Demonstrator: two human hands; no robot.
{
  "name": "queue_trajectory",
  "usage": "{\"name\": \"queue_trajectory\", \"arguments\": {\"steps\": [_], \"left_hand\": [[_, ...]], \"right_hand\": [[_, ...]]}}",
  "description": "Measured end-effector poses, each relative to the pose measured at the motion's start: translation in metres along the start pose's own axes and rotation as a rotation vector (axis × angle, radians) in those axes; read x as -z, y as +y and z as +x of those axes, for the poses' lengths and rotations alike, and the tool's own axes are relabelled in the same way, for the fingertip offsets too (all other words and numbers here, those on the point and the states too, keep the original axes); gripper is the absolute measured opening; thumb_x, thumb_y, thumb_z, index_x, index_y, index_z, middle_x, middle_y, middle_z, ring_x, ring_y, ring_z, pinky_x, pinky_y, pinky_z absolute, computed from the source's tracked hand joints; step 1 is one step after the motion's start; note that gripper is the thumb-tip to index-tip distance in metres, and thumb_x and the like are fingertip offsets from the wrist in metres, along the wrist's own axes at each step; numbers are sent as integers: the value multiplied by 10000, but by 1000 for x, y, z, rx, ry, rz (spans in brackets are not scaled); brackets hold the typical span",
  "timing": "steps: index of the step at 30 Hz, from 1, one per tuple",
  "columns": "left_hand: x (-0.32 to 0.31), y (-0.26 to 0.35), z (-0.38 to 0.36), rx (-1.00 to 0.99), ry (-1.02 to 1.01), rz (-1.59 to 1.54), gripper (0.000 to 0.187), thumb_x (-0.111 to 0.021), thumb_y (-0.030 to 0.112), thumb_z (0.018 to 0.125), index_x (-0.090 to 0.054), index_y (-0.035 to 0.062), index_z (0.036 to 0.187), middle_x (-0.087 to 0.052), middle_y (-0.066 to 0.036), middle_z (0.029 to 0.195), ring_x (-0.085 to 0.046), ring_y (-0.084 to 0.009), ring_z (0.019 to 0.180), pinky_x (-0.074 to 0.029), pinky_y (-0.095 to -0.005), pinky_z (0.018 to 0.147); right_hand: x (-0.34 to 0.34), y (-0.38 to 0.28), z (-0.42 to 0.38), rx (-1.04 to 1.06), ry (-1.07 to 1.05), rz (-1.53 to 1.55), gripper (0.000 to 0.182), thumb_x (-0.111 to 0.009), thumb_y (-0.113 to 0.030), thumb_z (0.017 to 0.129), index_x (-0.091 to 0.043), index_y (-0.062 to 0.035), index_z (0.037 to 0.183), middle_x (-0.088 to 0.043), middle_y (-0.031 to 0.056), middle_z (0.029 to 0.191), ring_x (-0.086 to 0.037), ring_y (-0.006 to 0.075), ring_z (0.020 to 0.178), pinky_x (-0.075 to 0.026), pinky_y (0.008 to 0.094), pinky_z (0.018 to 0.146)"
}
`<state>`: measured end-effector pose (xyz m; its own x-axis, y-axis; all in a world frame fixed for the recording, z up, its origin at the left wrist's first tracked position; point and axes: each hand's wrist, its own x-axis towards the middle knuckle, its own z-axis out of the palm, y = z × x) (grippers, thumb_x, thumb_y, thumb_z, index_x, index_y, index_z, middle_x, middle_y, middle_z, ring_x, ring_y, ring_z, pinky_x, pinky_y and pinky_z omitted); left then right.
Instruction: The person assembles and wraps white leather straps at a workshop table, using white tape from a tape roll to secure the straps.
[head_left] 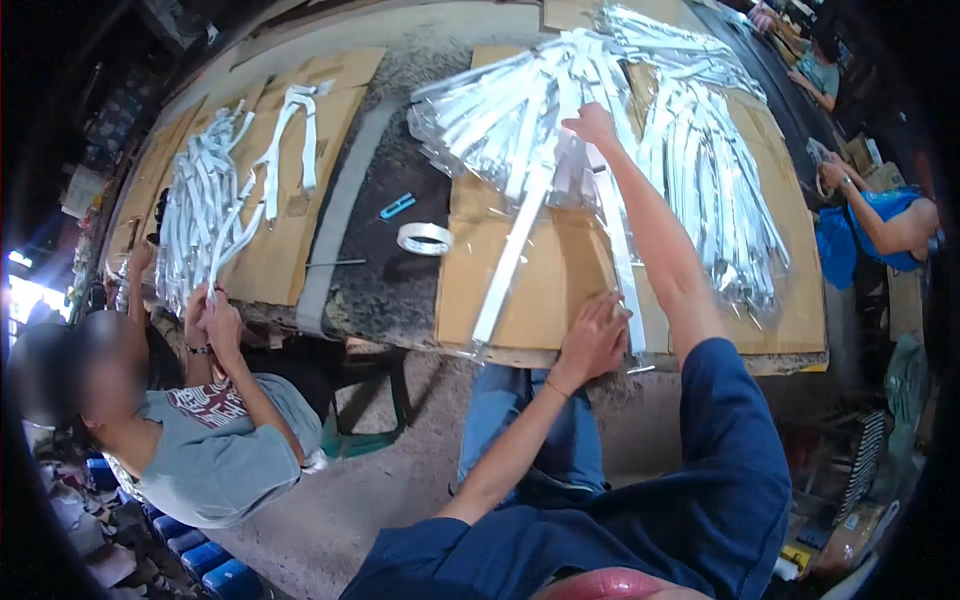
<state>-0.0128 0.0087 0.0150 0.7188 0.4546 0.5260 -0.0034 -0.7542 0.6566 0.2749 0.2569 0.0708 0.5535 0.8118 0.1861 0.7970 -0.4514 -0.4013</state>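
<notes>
White flat straps in clear plastic sleeves lie fanned over a cardboard sheet [520, 275]. My right hand [594, 125] reaches far across to the top of the fan, its fingers closed at the upper part of a strap. Close to the table's front edge, my left hand [594, 340] has its fingers bent together at the lower part of the sleeved white strap [622, 275]. A second sleeved strap [510, 270] slants down to the left of it. More sleeved straps [700, 180] are piled on the right.
A roll of white tape [425, 239] and a blue cutter [397, 206] lie on the dark tabletop left of my cardboard. A person [220, 430] on the left handles white straps [200, 200] on another cardboard sheet. Another person in blue [885, 225] is at the right.
</notes>
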Motion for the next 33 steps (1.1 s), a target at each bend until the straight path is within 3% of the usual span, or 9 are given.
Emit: {"name": "queue_trajectory", "arguments": {"steps": [3,5,6,8,12,14,17,19,33], "left_hand": [[1,1,2,-7,48,-15,254,-621,42,749,-646,30,1002,-592,-152,1127,-545,-339,1095,-441,-448,941],[-1,-1,0,-4,50,-84,213,-620,35,751,-650,25,962,-612,-144,1069,-561,-325,1058,-446,-442,925],[-2,-2,-2,11,51,-140,172,-619,27,754,-655,19,922,-633,-135,1012,-578,-312,1021,-451,-436,908],[18,9,4,53,65,-257,101,-621,9,764,-661,18,857,-651,-131,880,-626,-311,801,-507,-393,765],[147,92,63,-163,406,-127,160,-668,87,799,-650,2,934,-651,-133,882,-630,-310,793,-503,-364,750],[196,114,102,-65,524,150,258,-709,124,800,-649,6,1022,-660,-132,914,-648,-301,836,-505,-347,750],[216,117,136,-38,417,25,292,-706,108,808,-628,-60,1033,-661,-135,922,-647,-274,881,-495,-357,785],[225,139,140,159,259,-515,297,-701,109,837,-633,-83,1053,-688,-117,883,-663,-171,775,-501,-283,694],[244,204,110,148,141,-567,234,-683,47,855,-667,-58,1064,-689,-97,892,-639,-110,781,-504,-225,703]], "right_hand": [[52,-15,-30,-64,-74,213,480,-809,-329,715,-671,81,923,-695,178,863,-669,231,805,-520,344,742],[89,-32,-72,110,2,857,395,-776,-221,778,-669,87,1000,-697,100,878,-628,132,782,-498,280,727],[108,-39,-91,103,18,843,395,-776,-221,778,-669,87,1000,-697,100,878,-628,132,782,-498,280,727],[143,-49,-119,154,-102,1040,315,-724,-115,827,-661,76,1070,-699,65,938,-623,98,807,-490,246,734],[194,-76,-181,221,-108,1116,338,-743,-136,825,-654,68,1078,-702,74,946,-630,102,817,-501,239,757],[221,-96,-210,248,-128,1110,333,-749,-135,822,-656,52,1082,-700,76,957,-627,101,837,-494,233,772],[258,-129,-254,352,-112,1117,309,-733,-133,839,-654,27,1092,-692,66,974,-616,97,879,-486,230,789],[276,-138,-270,372,-123,1167,313,-729,-139,845,-652,30,1096,-691,62,966,-612,95,875,-484,234,789],[331,-140,-343,510,-41,1065,283,-739,-128,833,-673,48,1045,-677,44,892,-601,94,790,-492,237,746]]}}
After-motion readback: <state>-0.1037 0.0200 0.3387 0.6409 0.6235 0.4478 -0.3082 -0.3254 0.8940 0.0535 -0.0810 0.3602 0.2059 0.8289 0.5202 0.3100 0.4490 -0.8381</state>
